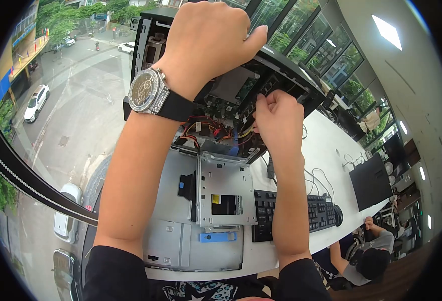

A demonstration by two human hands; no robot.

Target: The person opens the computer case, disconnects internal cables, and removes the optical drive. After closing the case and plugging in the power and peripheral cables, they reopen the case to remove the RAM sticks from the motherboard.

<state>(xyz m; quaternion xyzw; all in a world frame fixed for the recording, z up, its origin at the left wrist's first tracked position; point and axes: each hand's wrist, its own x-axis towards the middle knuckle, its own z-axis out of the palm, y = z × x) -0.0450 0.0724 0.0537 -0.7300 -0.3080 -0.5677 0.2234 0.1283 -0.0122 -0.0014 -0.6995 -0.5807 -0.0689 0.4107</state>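
An opened desktop computer case (301, 75) stands before me, its boards and coloured cables (201, 125) showing. My left hand (208, 37), a watch (148, 90) on its wrist, bends over the far edge of the case. Its thumb sticks out to the right, while the other fingertips are hidden. Inside the case on the right, my right hand (279, 118) is closed, fingers curled and pinched beside a yellowish cable (246, 131). What sits between those fingertips is hidden. A metal drive bracket (226, 173) swings out at the near side, above a grey side panel (168, 226) with a blue latch (218, 237).
A black keyboard (321, 210) and mouse (337, 214) lie to the right on the white table (326, 150). Beyond them is a dark monitor (370, 181). A seated person (371, 258) is at lower right. Large windows on the left overlook a street (85, 105).
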